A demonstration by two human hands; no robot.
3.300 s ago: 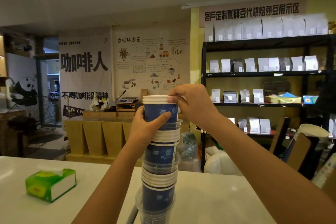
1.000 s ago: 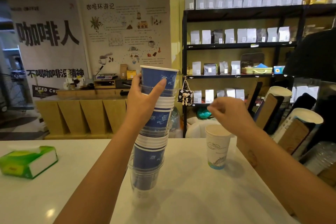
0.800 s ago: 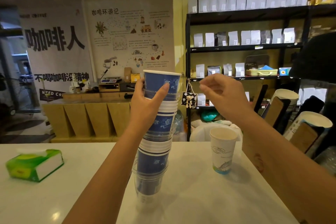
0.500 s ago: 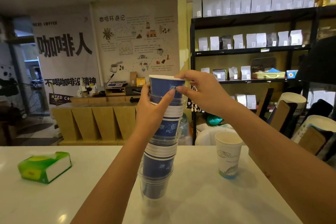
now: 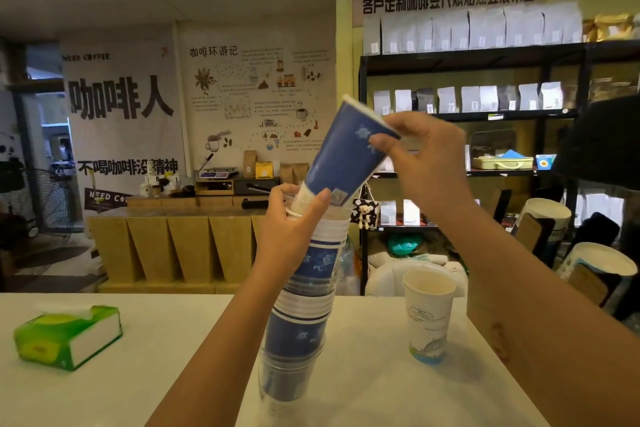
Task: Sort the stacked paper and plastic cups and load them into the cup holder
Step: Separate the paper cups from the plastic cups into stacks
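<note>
A tall mixed stack of cups [image 5: 304,288], blue paper ones nested with clear plastic ones, stands on the white counter [image 5: 173,374]. My left hand [image 5: 294,229] grips the stack near its top. My right hand [image 5: 422,163] pinches the rim of the topmost blue paper cup [image 5: 346,156], which is tilted to the right with its base still at the stack's top. A single white paper cup [image 5: 429,315] stands upright on the counter to the right. At the far right edge is the cup holder [image 5: 595,274], with cup stacks leaning out of it.
A green tissue box [image 5: 65,333] lies on the counter at the left. Beyond the counter are a black shelf [image 5: 485,114] of coffee bags and a wooden bar. A dark object juts in at the upper right.
My right hand set a white cup on the counter, came back to the stack, took the top blue cup by its rim and has tilted it up and to the right.
</note>
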